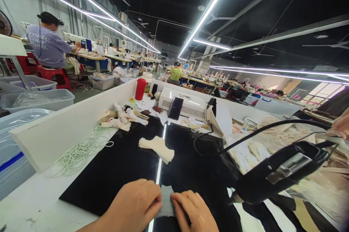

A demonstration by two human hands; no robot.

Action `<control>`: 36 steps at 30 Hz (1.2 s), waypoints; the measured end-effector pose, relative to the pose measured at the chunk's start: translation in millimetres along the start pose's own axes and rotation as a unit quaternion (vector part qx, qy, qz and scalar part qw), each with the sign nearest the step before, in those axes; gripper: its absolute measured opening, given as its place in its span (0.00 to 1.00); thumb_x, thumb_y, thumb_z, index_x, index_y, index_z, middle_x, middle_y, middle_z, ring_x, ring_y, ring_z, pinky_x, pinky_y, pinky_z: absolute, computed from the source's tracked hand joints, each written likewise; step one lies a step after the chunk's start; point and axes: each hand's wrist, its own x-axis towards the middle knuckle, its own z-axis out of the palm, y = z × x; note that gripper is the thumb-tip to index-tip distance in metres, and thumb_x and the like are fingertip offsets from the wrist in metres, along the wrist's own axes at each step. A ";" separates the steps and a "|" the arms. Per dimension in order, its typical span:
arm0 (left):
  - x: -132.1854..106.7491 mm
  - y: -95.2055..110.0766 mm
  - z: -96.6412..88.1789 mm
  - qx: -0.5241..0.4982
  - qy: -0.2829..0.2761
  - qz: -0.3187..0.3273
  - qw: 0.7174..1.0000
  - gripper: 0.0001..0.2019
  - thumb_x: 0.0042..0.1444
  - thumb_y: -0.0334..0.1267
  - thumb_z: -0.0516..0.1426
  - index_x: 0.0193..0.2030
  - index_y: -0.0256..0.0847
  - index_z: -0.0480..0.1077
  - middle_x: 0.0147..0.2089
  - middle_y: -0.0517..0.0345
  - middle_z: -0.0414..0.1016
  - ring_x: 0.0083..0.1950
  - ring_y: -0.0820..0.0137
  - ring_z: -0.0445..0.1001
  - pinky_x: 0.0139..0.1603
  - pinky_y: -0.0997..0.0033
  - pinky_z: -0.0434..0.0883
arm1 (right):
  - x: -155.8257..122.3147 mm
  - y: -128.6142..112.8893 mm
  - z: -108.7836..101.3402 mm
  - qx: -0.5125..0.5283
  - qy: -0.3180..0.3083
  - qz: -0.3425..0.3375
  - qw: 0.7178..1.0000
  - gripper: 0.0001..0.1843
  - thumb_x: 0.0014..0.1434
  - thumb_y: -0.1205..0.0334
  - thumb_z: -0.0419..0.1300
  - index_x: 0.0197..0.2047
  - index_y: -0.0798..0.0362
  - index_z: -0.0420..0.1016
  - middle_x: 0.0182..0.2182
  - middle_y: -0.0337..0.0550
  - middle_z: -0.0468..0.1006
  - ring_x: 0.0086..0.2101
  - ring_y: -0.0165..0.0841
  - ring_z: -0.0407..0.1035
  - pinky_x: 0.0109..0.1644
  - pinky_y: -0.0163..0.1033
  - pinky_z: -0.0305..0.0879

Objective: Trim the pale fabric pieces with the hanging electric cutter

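Note:
A small piece of thin grey fabric [167,201] lies on the glossy black board [109,177] in front of me. My left hand [133,204] is at its left edge, fingers curled and closed on it. From the right side, my right hand [194,208] pinches the opposite edge, its fingers bent together. Farther out on the board rests a stack of cream fabric pieces [158,147], apart from both hands. To the right of my right hand is a black handheld electric device [280,174] with a metal plate and a cable.
Another person's hand [340,126] reaches in at the right edge. Green cord [84,148] and fabric scraps [122,117] lie at left. A phone [176,108] leans on a white vented box [191,103]; a red bottle [140,89] stands by the white side wall [68,123].

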 end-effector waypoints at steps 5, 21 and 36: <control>-1.5 -0.1 1.1 -0.003 0.015 0.008 1.000 0.05 0.64 0.34 0.57 0.36 0.43 0.71 0.32 0.64 0.73 0.33 0.69 0.70 0.34 0.71 0.58 | -1.9 -1.7 3.0 -0.014 0.007 0.009 1.000 0.18 0.75 0.55 0.45 0.44 0.46 0.75 0.30 0.38 0.77 0.29 0.33 0.72 0.35 0.39 0.68; -1.7 5.7 1.6 0.159 0.105 0.166 0.968 0.13 0.68 0.25 0.49 0.39 0.40 0.72 0.36 0.57 0.76 0.38 0.66 0.74 0.41 0.65 0.70 | -2.5 -4.9 4.2 -0.011 -0.002 0.020 1.000 0.17 0.76 0.56 0.44 0.43 0.46 0.73 0.31 0.39 0.76 0.30 0.34 0.72 0.37 0.40 0.68; 9.6 -0.8 40.3 0.119 0.312 0.268 0.904 0.18 0.76 0.40 0.44 0.44 0.36 0.74 0.42 0.60 0.82 0.45 0.70 0.80 0.51 0.68 0.76 | -1.7 7.8 -2.0 -0.046 -0.037 -0.049 0.997 0.10 0.73 0.63 0.50 0.46 0.47 0.73 0.31 0.38 0.77 0.28 0.33 0.74 0.32 0.37 0.71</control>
